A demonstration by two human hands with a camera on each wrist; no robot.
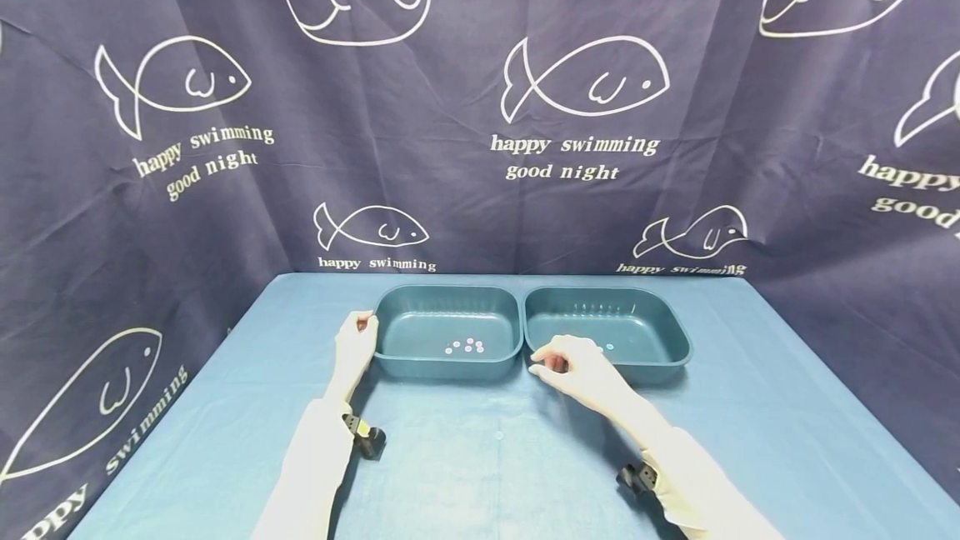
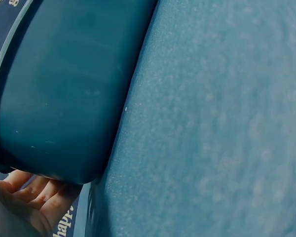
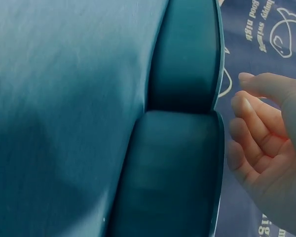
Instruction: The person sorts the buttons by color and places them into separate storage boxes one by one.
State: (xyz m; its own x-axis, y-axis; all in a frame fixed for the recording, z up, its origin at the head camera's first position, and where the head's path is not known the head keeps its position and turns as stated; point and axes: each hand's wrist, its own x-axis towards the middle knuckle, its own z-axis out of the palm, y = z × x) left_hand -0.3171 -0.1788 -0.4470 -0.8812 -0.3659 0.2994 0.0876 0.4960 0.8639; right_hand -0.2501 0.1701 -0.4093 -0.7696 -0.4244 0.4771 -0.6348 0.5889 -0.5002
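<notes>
Two teal plastic bins stand side by side. Several small pinkish discs [image 1: 469, 345] lie on the floor of the left bin [image 1: 450, 369]. My left hand [image 1: 356, 344] holds that bin's left end by the rim; in the left wrist view its fingers [image 2: 48, 197] lie along the outer end wall. Above the front edge of the right bin [image 1: 651, 372] hovers my right hand [image 1: 581, 369], fingers loosely bent, thumb and forefinger apart. The right wrist view shows nothing between those fingers. Small bluish discs [image 1: 610, 347] lie in the right bin, partly hidden by this hand.
A light blue cloth [image 1: 450, 473] covers the table. One tiny pale disc [image 1: 498, 435] lies on it in front of the bins. Behind them hangs a dark curtain [image 1: 465, 190] printed with white fish. Small black devices sit at both wrists.
</notes>
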